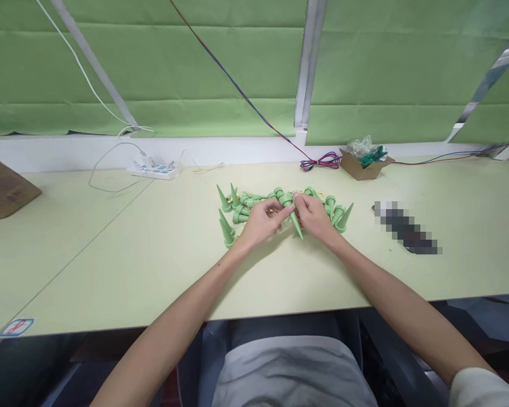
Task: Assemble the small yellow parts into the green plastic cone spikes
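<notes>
Over the middle of the table (186, 265), I hold a light green plastic watering spike (297, 224) with its pointed end toward me. My left hand (261, 221) is closed round its left side, the thumb lying against the body. My right hand (314, 216) pinches at its right side near the wide capped end; whether a small part sits between those fingertips I cannot make out. Several more green spikes (226, 230) lie or stand in a cluster behind and beside both hands. Small yellowish pieces show among them, partly hidden by my hands.
A white power strip (155, 169) with cables is at the back left. Toward the back right are a coiled red-and-blue wire (322, 163) and a small cardboard box (362, 168) with plastic and green material. A blurred dark object (407, 229) lies right; a brown object (6, 189) stands far left.
</notes>
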A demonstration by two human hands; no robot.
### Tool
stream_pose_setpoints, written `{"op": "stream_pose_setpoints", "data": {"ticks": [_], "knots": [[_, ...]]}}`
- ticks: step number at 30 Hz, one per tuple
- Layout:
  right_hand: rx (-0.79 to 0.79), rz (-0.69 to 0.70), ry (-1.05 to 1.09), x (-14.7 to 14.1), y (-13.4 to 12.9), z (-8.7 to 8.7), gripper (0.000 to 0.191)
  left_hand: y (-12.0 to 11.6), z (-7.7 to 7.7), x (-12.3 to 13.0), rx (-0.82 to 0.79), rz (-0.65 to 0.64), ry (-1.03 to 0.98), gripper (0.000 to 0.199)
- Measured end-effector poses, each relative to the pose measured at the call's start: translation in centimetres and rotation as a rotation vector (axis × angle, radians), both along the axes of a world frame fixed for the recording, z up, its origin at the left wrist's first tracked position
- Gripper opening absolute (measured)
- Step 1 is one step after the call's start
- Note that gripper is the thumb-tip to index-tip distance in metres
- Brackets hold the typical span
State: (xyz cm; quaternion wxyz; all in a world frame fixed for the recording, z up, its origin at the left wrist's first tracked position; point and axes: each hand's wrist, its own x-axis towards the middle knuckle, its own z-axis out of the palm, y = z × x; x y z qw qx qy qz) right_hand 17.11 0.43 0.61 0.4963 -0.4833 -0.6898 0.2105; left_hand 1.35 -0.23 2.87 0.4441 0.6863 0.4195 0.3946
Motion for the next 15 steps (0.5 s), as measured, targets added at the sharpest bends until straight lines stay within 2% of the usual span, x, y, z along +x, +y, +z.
{"op": "stream_pose_setpoints", "data": {"ticks": [6, 15], "knots": [[-0.013, 0.004, 0.013, -0.07, -0.05, 0.13, 0.058, 0.16, -0.12, 0.08, 0.052, 0.029, 0.031, 0.039], [-0.073, 0.047, 0.079, 0.03, -0.02, -0.06, 0.062, 0.65, -0.96, 0.1, 0.223, 0.067, 0.094, 0.034]]}}
